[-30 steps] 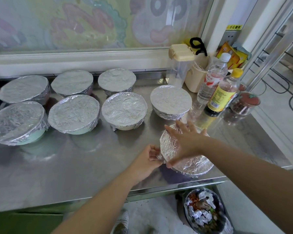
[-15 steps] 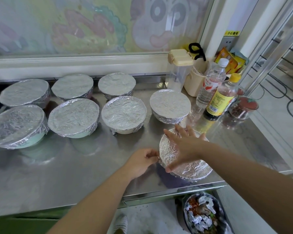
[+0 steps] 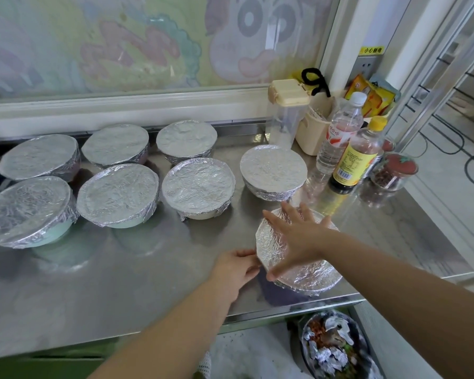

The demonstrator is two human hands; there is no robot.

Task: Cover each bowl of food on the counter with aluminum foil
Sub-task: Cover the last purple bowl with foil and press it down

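A foil-covered bowl [image 3: 309, 272] sits near the front edge of the steel counter [image 3: 121, 283]. My right hand [image 3: 296, 236] lies flat on top of its foil, fingers spread. My left hand [image 3: 236, 269] is at the bowl's left rim, its fingers curled against the foil edge there. Several other foil-covered bowls stand in two rows to the left, among them one [image 3: 197, 184] in the middle and one [image 3: 272, 170] just behind the bowl under my hands.
Bottles [image 3: 359, 154], a clear lidded container [image 3: 285, 113], a beige holder [image 3: 312, 135] and a spice jar [image 3: 394, 170] crowd the back right corner. A bin with crumpled foil scraps [image 3: 337, 348] stands on the floor below the counter edge.
My left hand has slid from in front of the bowl to its left rim and tucked in against the foil. My right hand stays flat on top.
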